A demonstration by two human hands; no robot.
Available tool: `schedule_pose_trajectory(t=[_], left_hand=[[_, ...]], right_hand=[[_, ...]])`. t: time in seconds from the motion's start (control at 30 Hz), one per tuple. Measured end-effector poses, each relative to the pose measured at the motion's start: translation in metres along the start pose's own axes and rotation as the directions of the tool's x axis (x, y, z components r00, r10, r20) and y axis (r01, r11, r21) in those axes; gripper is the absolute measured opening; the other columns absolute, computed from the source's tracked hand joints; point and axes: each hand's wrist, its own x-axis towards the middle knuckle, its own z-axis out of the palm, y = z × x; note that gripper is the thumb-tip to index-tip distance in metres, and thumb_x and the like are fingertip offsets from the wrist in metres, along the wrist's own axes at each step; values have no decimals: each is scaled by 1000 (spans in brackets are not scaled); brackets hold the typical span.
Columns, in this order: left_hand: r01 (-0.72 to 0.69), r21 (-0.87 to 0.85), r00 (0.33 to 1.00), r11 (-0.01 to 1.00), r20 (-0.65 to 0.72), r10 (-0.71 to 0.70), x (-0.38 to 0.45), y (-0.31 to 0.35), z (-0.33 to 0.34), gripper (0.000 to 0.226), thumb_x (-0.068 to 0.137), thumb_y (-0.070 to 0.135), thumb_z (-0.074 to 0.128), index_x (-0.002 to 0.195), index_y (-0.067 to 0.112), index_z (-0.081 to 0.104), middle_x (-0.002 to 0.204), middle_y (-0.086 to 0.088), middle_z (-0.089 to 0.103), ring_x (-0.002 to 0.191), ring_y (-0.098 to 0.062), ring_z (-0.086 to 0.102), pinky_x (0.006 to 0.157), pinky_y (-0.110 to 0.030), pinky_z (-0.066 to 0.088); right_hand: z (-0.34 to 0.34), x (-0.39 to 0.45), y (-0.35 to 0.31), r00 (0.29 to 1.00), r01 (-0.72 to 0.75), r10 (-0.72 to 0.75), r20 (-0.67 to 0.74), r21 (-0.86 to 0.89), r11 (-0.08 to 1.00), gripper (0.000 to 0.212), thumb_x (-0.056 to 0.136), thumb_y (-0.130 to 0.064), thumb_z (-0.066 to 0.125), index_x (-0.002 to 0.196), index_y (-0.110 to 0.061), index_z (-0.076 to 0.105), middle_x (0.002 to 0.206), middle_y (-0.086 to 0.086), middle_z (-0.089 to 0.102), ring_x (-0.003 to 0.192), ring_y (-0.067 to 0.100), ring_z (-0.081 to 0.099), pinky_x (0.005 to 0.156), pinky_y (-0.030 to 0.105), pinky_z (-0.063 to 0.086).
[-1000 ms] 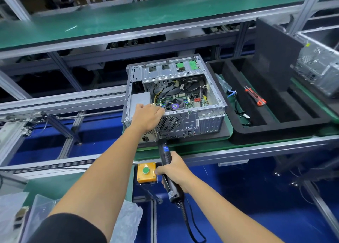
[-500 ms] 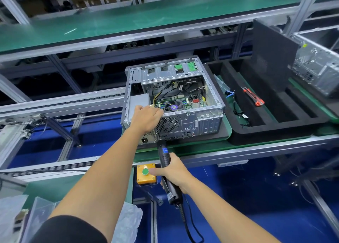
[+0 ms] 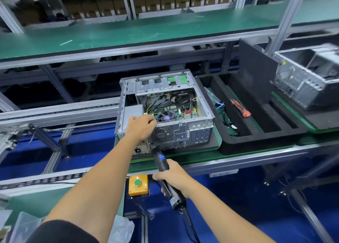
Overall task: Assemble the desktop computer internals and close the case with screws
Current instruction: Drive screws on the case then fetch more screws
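Note:
An open silver desktop case lies on its side on a green pallet, its rear panel facing me and the motherboard with its fan visible inside. My left hand rests on the case's near top edge above the power supply, fingers curled on the rim. My right hand grips a black electric screwdriver, whose tip points up at the lower rear panel beside the round fan grille. A black side panel leans upright to the right.
A black foam tray right of the case holds a red-handled tool and cables. A second bare chassis stands at far right. A yellow box with a green button hangs under the bench edge. Plastic bags lie at bottom left.
My right hand and the screwdriver have shifted slightly; the tip stays at the rear panel. My left hand stays on the case edge. The view has tilted up a little.

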Motion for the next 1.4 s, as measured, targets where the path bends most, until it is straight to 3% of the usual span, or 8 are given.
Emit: schedule_pose_trajectory(t=[0.23,0.37,0.6,0.7,0.97,1.1,1.2,1.4], left_hand=[[5,-328,985,945,-163,-62,29,63,-19,31,85,21,52,58,5,51,54,-9,52,55,-23,44,55,-31,35],[-61,-407,992,911,-127,9,57,110,-18,39,88,22,51,55,2,49,50,-11,43,48,-19,35,53,-29,31],[-174,-474,985,863,-101,143,103,216,26,46,94,33,42,55,13,32,49,1,33,50,-19,32,52,-32,26],[-147,-417,989,897,-30,147,129,255,59,42,97,27,40,59,9,37,58,-5,42,62,-27,40,61,-37,31],[75,-386,987,919,158,-14,168,281,141,41,100,23,38,76,-8,52,79,-24,64,80,-39,61,78,-45,50],[125,-254,971,959,230,-66,176,274,168,22,91,13,48,89,-2,65,89,-17,68,88,-36,60,77,-40,50],[151,-102,949,983,294,-115,183,266,186,18,87,8,48,93,7,65,96,-12,68,90,-32,61,77,-39,52],[-54,227,922,972,386,-39,203,257,229,26,83,1,51,102,10,67,104,-11,65,104,-28,56,85,-36,47]], right_hand=[[-54,-37,-41,993,109,-113,-29,-123,986,75,88,-7,64,151,-20,24,104,15,57,51,20,58,53,34,51],[-102,-58,-59,973,176,-194,-127,-138,975,86,88,-9,64,156,-25,15,127,8,54,74,25,64,64,29,53],[-218,-66,-61,929,255,-247,-276,-5,967,75,82,0,62,146,-22,30,72,11,63,51,26,54,50,34,49],[-270,-59,-59,924,258,-241,-297,19,966,54,75,-4,64,124,-15,45,68,8,58,50,26,54,49,35,49],[-362,-20,-44,963,131,-123,-240,18,991,64,79,0,61,136,-17,38,64,5,60,48,25,54,49,35,50],[-379,4,-41,964,91,-81,-253,27,995,84,83,-1,60,153,-23,19,89,11,61,48,21,58,48,30,51],[-388,22,-38,945,85,-100,-311,-59,995,85,85,-9,63,156,-17,17,126,7,52,81,24,62,77,43,58],[-401,48,-28,926,75,-117,-360,-129,989,52,84,-13,66,132,-14,44,108,8,59,86,28,61,87,48,53]])
